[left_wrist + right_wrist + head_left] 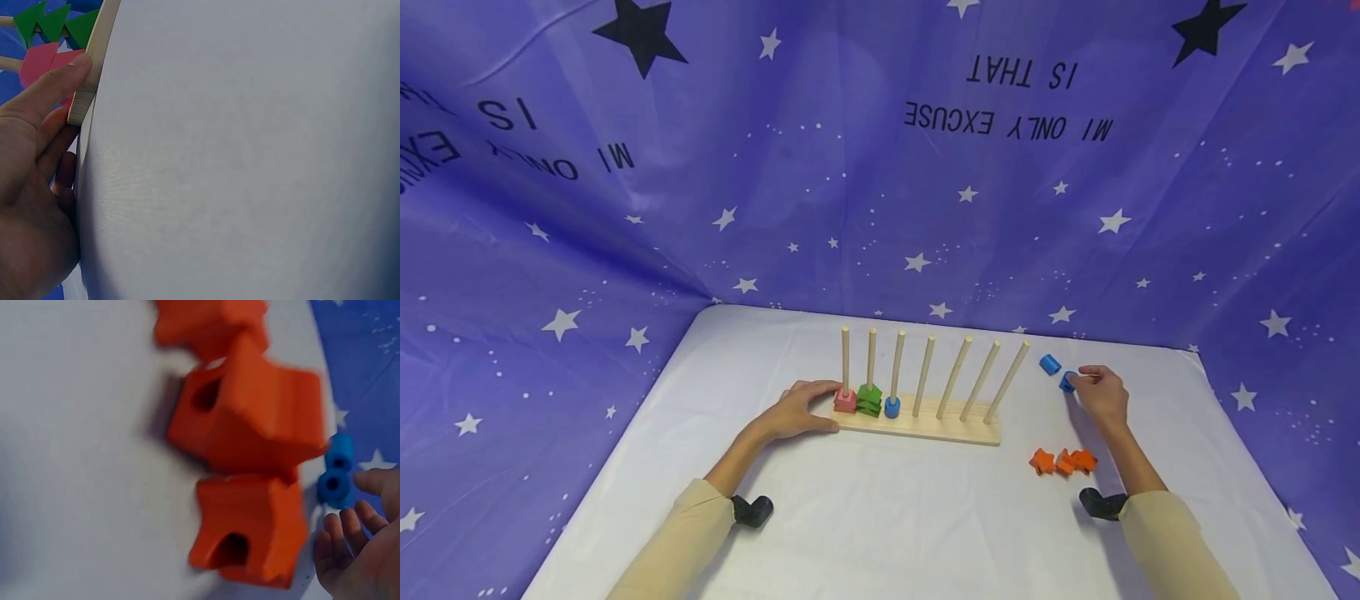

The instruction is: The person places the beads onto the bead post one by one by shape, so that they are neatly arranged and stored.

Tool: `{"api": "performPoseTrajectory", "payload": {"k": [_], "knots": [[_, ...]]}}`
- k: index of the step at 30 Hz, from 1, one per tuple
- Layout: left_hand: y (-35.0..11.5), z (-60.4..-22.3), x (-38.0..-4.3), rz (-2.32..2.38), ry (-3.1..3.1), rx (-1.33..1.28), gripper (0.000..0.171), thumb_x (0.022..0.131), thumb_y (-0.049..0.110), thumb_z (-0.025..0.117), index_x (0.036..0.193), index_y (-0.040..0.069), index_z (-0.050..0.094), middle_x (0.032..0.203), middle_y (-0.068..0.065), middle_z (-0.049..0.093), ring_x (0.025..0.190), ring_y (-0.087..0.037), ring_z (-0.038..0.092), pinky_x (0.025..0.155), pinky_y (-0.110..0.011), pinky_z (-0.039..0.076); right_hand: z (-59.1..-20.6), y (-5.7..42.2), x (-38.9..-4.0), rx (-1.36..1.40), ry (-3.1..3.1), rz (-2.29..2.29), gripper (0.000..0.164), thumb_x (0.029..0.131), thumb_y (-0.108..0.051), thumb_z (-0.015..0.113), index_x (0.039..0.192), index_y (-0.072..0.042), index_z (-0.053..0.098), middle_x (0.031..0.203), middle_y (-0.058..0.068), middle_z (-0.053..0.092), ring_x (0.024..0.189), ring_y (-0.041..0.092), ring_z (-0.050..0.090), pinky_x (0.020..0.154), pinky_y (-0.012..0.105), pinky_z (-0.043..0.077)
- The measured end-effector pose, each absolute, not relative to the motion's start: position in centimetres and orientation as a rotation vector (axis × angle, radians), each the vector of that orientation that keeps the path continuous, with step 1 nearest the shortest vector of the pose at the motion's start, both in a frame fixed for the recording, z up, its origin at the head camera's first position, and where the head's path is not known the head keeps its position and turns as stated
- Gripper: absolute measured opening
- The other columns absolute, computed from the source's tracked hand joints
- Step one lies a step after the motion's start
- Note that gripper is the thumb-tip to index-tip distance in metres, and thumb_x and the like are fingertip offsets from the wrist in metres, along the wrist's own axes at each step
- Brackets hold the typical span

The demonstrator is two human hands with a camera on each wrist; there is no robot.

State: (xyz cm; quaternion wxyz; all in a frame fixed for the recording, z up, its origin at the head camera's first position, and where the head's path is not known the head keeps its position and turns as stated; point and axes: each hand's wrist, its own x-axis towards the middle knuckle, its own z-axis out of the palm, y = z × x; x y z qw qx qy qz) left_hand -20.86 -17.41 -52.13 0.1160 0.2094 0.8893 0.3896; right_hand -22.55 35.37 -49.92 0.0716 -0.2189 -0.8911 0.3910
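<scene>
At the left end of a wooden peg board [955,429], my left hand [795,412] grips the base, thumb on the near edge and fingers round the far side. Pink blocks [845,402] sit on the leftmost peg, green zigzag-edged blocks [869,401] on the second and a blue cylinder [892,409] on the third. My right hand [1103,396] reaches over the back right of the table, fingertips right at a loose blue bead [1067,382]. In the right wrist view its thumb and fingers are apart beside that bead [333,485]. A second blue bead [1049,364] lies close by.
Several orange star-shaped beads [1042,461] lie in a row nearer than the blue ones, left of my right forearm. The other pegs [955,379] stand bare. A purple star-patterned curtain [865,208] borders the white table [910,517].
</scene>
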Motion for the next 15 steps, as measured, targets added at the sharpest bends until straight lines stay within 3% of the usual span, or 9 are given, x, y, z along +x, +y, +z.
{"api": "performPoseTrajectory", "payload": {"k": [9, 15], "knots": [[-17.3, -51.9, -20.7, 1.138, 2.604, 0.609, 0.077, 0.080, 0.036, 0.082, 0.146, 0.011, 0.052, 0.148, -0.012, 0.049, 0.128, -0.032, 0.041, 0.108, -0.057, 0.026, -50.3, 35.6, -22.5, -0.645, -2.782, 1.191, 0.052, 0.099, -0.032, 0.059, 0.133, 0.008, 0.055, 0.119, 0.026, 0.060, 0.101, 0.035, 0.056, 0.066, 0.026, 0.043], [-17.3, -52.0, -20.8, 1.130, 2.613, 0.615, 0.077, 0.080, 0.037, 0.083, 0.146, 0.011, 0.052, 0.148, -0.012, 0.049, 0.128, -0.031, 0.041, 0.108, -0.057, 0.027, -49.8, 35.7, -21.7, -0.500, -2.934, 1.139, 0.052, 0.098, -0.031, 0.063, 0.128, 0.011, 0.058, 0.118, 0.029, 0.061, 0.102, 0.039, 0.057, 0.082, 0.046, 0.051]]}}
